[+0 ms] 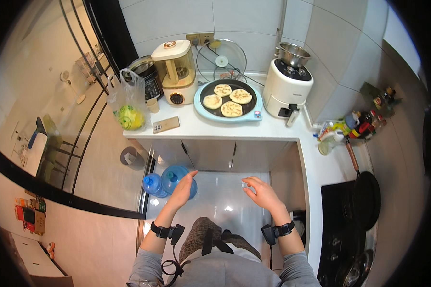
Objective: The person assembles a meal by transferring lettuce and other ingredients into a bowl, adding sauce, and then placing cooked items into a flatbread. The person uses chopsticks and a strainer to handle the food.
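Observation:
My left hand (182, 188) is held in the air above the floor, in front of a large blue water bottle (169, 178), with nothing in it. My right hand (260, 192) hangs at about the same height to the right, empty, its fingers slightly bent and apart. Past both hands, on the white counter (208, 132), a light blue electric griddle (201, 112) holds several browned flatbreads (232, 109) in its black pan. Behind it a glass lid (233, 50) leans against the tiled wall. A phone (166, 125) lies near the counter's front edge.
Left of the griddle stand a cream countertop appliance (179, 77), a paper cup (153, 106) and a plastic bag (130, 114). A white air fryer (285, 86) bears a steel bowl (294, 54). To the right are bottles (364, 123), a frying pan (367, 201) and a black stove (336, 222).

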The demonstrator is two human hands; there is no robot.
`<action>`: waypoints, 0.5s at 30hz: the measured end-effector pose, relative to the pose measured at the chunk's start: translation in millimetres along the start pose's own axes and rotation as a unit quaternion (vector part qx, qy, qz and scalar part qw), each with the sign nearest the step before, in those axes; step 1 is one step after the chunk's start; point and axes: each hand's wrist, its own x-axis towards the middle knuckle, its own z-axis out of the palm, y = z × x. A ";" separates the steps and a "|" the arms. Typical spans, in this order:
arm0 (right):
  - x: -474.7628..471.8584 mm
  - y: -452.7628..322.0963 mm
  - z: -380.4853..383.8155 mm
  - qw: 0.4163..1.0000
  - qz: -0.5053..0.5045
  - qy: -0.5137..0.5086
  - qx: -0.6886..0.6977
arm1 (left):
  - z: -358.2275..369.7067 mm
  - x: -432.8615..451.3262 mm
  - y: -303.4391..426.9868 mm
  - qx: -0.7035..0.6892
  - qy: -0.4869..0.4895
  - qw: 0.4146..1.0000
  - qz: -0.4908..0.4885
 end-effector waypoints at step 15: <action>270.7 131.9 -49.4 0.988 0.119 0.081 0.061 | -15.2 502.9 -23.3 0.226 -0.038 0.973 0.012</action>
